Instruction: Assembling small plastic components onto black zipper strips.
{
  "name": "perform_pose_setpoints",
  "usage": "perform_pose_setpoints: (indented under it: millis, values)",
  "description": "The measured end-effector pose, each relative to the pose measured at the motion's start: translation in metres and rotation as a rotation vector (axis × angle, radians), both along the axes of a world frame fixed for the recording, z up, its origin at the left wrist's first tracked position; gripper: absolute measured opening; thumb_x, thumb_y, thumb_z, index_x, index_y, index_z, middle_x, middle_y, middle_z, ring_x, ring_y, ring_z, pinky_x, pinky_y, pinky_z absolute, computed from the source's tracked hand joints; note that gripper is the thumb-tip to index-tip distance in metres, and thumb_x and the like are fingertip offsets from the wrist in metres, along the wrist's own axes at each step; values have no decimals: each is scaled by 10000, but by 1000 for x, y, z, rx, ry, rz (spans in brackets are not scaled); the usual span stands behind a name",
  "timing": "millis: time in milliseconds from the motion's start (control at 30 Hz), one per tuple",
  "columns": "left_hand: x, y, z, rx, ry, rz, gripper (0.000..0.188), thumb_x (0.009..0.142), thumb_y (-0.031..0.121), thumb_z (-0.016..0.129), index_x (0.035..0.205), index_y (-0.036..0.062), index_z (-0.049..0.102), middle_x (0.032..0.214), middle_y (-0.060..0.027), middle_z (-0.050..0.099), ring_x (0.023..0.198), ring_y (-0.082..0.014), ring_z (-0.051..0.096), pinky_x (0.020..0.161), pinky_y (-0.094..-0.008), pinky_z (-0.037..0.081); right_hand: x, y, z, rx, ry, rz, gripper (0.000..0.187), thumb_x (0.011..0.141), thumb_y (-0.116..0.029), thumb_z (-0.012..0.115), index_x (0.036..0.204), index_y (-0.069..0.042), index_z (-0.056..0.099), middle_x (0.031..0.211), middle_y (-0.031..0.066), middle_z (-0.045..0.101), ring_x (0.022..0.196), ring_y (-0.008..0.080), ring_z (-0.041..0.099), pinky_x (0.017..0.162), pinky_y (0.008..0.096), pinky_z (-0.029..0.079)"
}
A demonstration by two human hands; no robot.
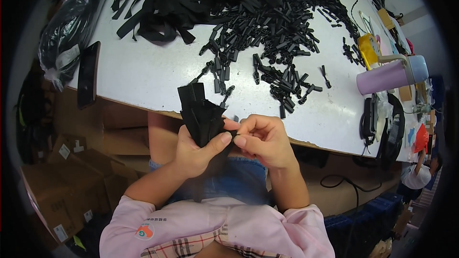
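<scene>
In front of my lap, my left hand [197,150] is closed round a bundle of black zipper tapes [195,110], whose cut ends fan upward toward the table edge. My right hand [265,141] meets it at the thumb tips. Its thumb and index finger pinch at the end of a tape, and a small grey tab peeks out above the fingers. Whether that tab is a zipper slider I cannot tell. Beyond my hands, black zipper sliders with long pulls [287,83] lie scattered on the white table [158,76]. A heap of black tapes [177,5] lies at the far left.
A phone [88,74] and a plastic-wrapped black bundle [71,33] lie along the table's left edge. At the right are a lilac tumbler [382,77], a yellow tape dispenser [368,48] and a black strap [393,124]. Cardboard boxes [71,186] stand below left. Another person [416,177] is far right.
</scene>
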State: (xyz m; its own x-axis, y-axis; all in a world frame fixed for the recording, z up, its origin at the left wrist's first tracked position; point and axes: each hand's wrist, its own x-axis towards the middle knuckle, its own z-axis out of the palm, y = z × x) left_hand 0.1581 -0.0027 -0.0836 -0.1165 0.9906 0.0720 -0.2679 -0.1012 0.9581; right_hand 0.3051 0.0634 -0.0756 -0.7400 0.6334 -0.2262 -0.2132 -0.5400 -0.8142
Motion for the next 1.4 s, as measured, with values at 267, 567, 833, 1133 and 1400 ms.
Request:
perform_pose_setpoints:
  millis: [267,567,833,1133,1400]
  values:
    - [3,2,2,-13,27,71,170,784,67,550,933,-16,552,876,-61,577,790,-98,534,710,-236,434,-12,-18,-4,253,-70,-259,37,775,-7,542,777,15,513,635,5,492,498,25,424,426,157,334]
    - [0,-1,12,12,138,90,180,786,49,547,955,-12,537,858,-54,574,792,-92,532,697,-228,439,-8,-18,-12,627,-195,-214,82,813,-82,513,825,-1,515,646,-1,474,533,31,399,458,166,322]
    - [-9,0,9,46,192,-9,191,778,61,570,951,-11,534,847,-54,567,744,-93,534,652,-223,452,-9,-24,-12,287,-73,-184,122,831,-113,501,853,6,510,649,-7,469,538,32,396,475,166,321]
    - [-3,-7,13,-99,92,68,196,742,51,611,924,0,556,816,-24,565,727,-69,511,636,-196,424,-13,-22,-8,1000,-210,-427,79,749,-15,565,812,23,536,642,39,501,494,54,432,433,178,344]
    - [0,-8,14,-62,128,41,150,738,49,615,872,-5,576,798,-17,560,702,-63,502,613,-197,416,-8,-18,1,771,-210,-342,145,681,19,602,813,24,544,639,46,515,478,51,458,432,172,362]
